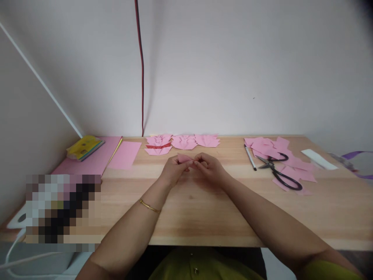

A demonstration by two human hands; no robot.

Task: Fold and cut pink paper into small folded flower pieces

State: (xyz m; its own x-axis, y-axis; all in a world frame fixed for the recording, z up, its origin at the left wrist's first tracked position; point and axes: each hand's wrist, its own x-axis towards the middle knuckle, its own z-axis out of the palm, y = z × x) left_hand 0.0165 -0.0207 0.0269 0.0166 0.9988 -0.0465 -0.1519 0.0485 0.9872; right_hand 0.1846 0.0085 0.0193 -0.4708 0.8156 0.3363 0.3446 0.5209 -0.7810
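A small folded piece of pink paper is held up between both hands over the middle of the wooden table. My left hand pinches its left part between thumb and fingers. The fingers of my right hand are closed on its right end, and their tips partly hide it. Just beyond the hands, against the wall, lie several folded pink paper shapes with pointed edges. A dark red strip shows among the left ones.
On the right, black-handled scissors rest on pink paper scraps beside a pen and a white strip. On the left are pink sheets, a yellow packet and a blurred-out area. A red-black cable hangs down the wall.
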